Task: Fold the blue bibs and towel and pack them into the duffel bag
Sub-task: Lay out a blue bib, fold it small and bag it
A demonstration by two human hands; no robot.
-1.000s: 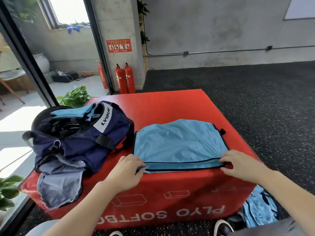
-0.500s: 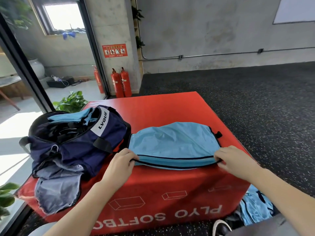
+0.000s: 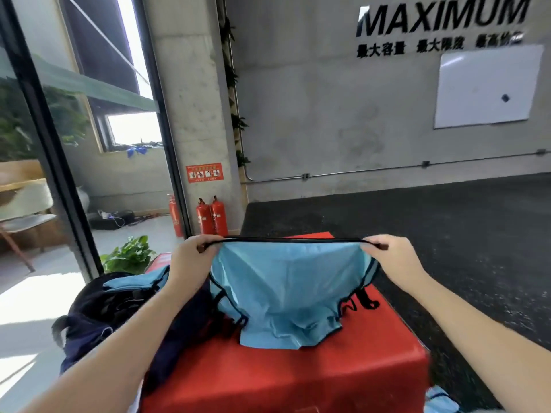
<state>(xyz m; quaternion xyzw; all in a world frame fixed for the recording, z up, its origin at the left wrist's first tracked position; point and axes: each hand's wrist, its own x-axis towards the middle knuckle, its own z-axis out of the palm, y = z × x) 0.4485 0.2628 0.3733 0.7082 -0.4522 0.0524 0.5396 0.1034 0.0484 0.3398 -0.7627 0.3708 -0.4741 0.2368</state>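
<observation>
You are holding a blue bib (image 3: 286,290) up in the air above the red box (image 3: 298,380), stretched by its dark-trimmed top edge between your two hands. Its lower part hangs down in loose folds, and the bottom hem touches or nearly touches the top of the box; the black straps dangle at both sides. Your left hand (image 3: 190,260) pinches the left corner of the edge with curled fingers, and your right hand (image 3: 390,257) pinches the right corner the same way, so the edge runs taut and level between them. To the left, the dark blue duffel bag (image 3: 98,326) sits open on the box, partly behind your left forearm, with a folded blue cloth (image 3: 137,281) lying at its mouth. More blue cloth (image 3: 438,402) shows at the lower right, below the box. Two red fire extinguishers (image 3: 211,216) stand by the concrete pillar behind.
</observation>
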